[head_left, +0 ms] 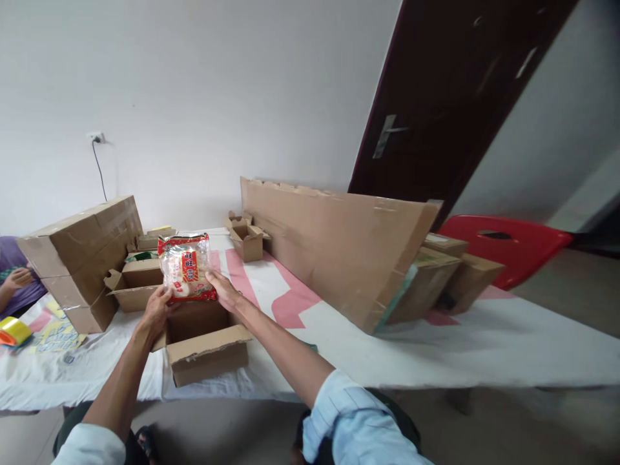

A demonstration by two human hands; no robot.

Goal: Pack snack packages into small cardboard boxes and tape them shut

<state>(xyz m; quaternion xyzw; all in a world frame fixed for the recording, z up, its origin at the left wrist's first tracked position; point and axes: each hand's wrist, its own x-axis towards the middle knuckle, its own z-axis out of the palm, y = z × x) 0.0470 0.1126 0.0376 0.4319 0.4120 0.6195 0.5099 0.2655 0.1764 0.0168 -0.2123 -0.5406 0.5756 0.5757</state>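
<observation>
A red and clear snack bag (186,267) is held upright over an open cardboard box (206,345) at the table's near edge. My left hand (157,309) grips the bag's lower left corner, fingers closed on it. My right hand (223,289) holds the bag's right edge, thumb and fingers pressed to it. The bag's bottom sits just above the box's open top.
A large taped carton (82,248) and smaller open boxes (138,281) stand at the left. A long cardboard sheet (334,242) leans across the middle, with more boxes (448,271) and a red chair (504,242) behind. Another person's arm (14,284) and a tape roll (14,330) are far left.
</observation>
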